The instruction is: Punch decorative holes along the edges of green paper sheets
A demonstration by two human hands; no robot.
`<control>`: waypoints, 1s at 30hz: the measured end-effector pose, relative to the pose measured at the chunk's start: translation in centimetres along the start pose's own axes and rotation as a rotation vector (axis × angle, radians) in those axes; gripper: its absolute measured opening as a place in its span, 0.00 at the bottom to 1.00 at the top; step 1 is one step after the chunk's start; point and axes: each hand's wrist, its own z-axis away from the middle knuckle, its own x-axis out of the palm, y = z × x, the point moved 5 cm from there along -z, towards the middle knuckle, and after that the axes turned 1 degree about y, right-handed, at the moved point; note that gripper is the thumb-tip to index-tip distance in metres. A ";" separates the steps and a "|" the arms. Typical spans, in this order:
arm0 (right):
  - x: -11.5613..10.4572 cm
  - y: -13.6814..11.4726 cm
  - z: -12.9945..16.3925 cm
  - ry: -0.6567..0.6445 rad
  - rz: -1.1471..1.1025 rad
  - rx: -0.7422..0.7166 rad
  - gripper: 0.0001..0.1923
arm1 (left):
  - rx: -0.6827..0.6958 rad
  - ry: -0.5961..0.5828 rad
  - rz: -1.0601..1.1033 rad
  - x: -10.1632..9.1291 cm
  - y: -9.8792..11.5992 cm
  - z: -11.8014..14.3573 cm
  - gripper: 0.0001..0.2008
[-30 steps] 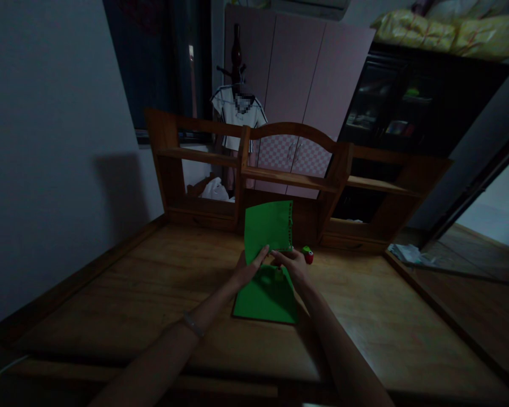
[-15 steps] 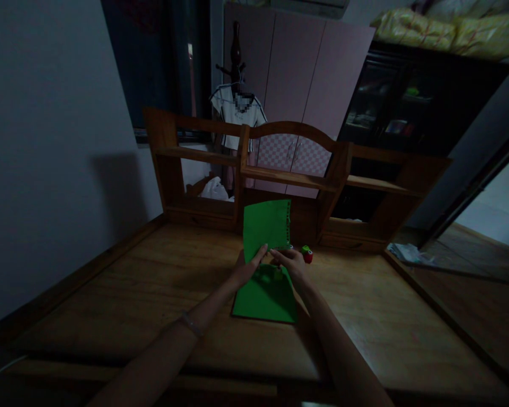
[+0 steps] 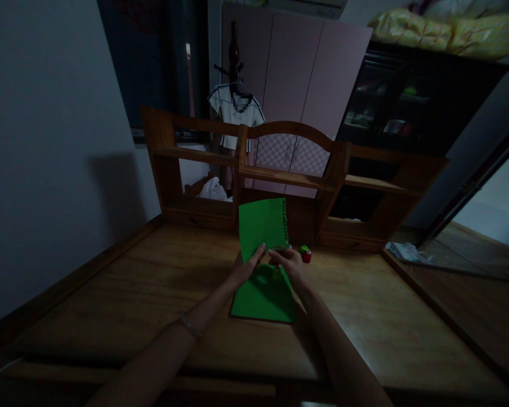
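A green sheet of paper stands upright with a row of torn punch holes down its right side. My left hand is closed on its lower part, the thumb lying on the face. My right hand pinches with thumb and fingertips close to the sheet's lower right; what sits in the pinch is too dark to make out. Beneath both hands, a green pad lies flat on the wooden desk. Just beyond the right hand is a small red and green toy with white eye-like spots.
A wooden shelf unit rises along the back of the desk. Behind it are a coat stand with a hanging white shirt, a pink wardrobe and a dark cabinet. A white wall borders the left.
The view has shifted slightly, so everything sits a little further left. Both hands keep nearly the same pose at the green sheet.
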 end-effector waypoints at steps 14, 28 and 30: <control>-1.2 -0.5 0.0 0.118 -0.026 -0.035 0.21 | -0.048 -0.013 0.059 -0.1 0.3 -0.4 0.23; -8.3 0.7 0.0 0.597 0.138 -0.152 0.24 | -0.093 -0.076 0.032 -0.5 -1.7 -1.5 0.25; -8.4 0.8 0.2 0.609 0.160 -0.106 0.23 | -0.110 -0.053 0.035 -0.9 -2.2 -1.9 0.25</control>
